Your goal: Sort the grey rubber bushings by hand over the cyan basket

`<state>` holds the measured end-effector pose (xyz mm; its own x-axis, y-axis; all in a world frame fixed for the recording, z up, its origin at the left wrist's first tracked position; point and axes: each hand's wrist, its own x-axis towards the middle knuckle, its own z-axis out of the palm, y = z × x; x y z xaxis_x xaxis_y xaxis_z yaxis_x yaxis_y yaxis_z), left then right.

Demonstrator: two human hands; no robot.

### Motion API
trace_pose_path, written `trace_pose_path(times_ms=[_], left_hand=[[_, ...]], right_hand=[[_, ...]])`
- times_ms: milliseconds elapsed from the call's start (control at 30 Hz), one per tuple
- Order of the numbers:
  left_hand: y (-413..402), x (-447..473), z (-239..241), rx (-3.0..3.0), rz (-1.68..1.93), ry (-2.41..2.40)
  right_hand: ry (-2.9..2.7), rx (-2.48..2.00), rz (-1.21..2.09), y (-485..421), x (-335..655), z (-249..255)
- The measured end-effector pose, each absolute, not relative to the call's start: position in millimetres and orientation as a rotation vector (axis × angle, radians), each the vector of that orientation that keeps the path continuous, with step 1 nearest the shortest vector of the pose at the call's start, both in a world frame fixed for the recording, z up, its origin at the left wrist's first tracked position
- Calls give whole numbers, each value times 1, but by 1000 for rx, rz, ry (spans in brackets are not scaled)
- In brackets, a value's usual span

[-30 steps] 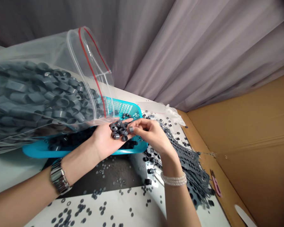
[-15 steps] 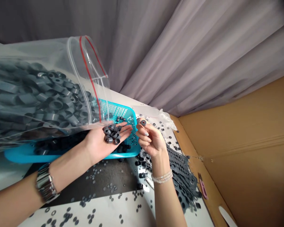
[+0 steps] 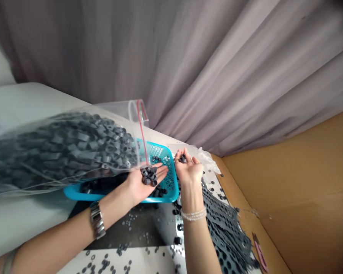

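Piece-by-piece handling, seemingly; left hand (image 3: 137, 185) palm up, fingers spread, small dark-grey plastic rings (image 3: 149, 176) on it over turquoise perforated plastic basket (image 3: 171, 181); right hand (image 3: 188, 170) half-curled at dark pieces (image 3: 183, 158), pinch unclear; next move calls for fingertip precision.

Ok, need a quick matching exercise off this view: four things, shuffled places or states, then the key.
Column 1
1. left hand
2. right hand
3. zip bag
4. pink-handled tool

Column 2
A. lying on cardboard
B. cupped, just right of the blue basket
C. transparent, red-striped
D. palm up, bearing short dark tubes, over the basket

Pairs: 1-D, 2-B, 3-C, 4-A
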<state>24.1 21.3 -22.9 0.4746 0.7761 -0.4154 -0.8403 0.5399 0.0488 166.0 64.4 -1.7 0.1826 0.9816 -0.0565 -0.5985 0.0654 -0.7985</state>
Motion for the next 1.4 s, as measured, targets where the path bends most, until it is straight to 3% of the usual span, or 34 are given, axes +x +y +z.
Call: trace_pose_path(times_ms=[67,167,267,533,667,833,1200,1400], left_hand=[[21,24,-21,-171,1008,421],[21,24,-20,-157,1047,421],[21,23,-21,-140,1040,398],[29,18,-32,-146,990,412],[33,15,-36,-155,1020,412],[30,12,-33,-124,1095,423],[18,16,-20,37,1048,421],[18,18,-18,15,1052,434]], right_hand=[[-703,-775,1286,74,135,16],[-1422,-845,1093,73,95,42],[-1713,-911,902,61,88,51],[-1420,-1308,798,32,149,1],[-1580,-1426,831,3,157,-10],[-1642,-1262,1136,-21,159,-9],[-1762,-1308,632,-40,143,-19],[-1493,-1294,857,-38,141,-23]])
